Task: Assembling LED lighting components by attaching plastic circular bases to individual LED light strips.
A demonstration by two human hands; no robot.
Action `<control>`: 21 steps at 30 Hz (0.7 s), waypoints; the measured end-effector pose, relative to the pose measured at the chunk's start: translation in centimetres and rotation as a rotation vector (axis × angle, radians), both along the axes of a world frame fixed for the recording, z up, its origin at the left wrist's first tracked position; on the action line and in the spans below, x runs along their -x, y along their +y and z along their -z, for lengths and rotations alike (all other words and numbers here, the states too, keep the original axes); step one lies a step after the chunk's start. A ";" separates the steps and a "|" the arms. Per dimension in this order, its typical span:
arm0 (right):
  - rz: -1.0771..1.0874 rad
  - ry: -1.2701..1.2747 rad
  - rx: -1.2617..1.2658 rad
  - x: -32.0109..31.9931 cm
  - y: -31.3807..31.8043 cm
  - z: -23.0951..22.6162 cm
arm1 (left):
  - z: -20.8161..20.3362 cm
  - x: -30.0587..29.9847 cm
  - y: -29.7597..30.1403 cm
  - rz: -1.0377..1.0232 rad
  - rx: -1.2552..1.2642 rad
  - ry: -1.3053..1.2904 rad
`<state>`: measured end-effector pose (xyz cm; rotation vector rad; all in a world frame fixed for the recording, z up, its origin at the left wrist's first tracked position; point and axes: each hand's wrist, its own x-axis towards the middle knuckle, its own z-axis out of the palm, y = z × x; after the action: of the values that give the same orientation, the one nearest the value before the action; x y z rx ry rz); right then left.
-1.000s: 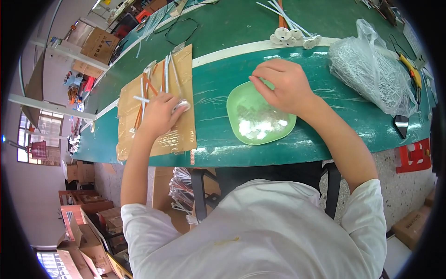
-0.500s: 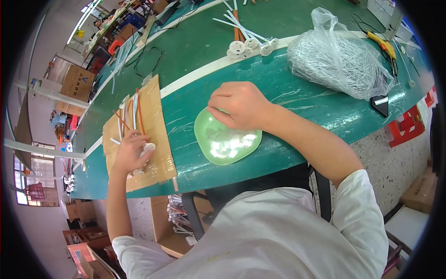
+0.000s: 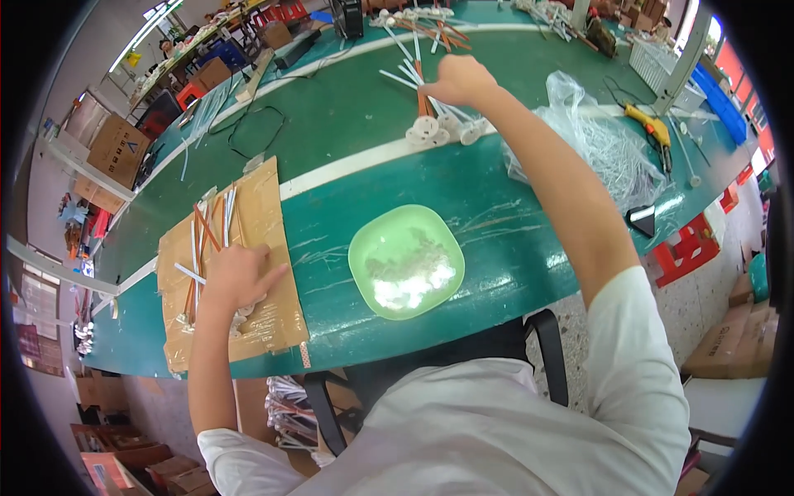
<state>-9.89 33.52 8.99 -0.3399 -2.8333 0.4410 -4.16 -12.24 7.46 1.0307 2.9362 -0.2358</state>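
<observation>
Right hand (image 3: 461, 81) curled by disc-ended rods (image 3: 423, 106) (light, stiffish, probably; pinch mid-stem), hold unclear; left hand (image 3: 237, 277) part-spread, grip hidden.

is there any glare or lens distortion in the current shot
Head view: bright glare whitens much of the lower half of the green dish; head view: the fisheye lens bows the table and its white strip; head view: the corners fall to black.
</observation>
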 end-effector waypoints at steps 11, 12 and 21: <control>-0.070 -0.336 -0.053 8.5 -5.1 4.5 | 4.5 2.2 8.2 -0.090 -1.058 -0.121; -0.123 -0.331 -0.099 8.8 -6.5 3.9 | 5.9 3.2 9.2 -0.104 -1.150 -0.146; -0.210 -0.430 0.042 5.5 -14.0 3.0 | 8.4 2.9 11.3 -0.041 -1.272 0.014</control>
<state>-15.43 19.57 5.98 -0.1585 -3.3016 0.5239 -7.04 -0.98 -0.97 0.9115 2.9050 1.7836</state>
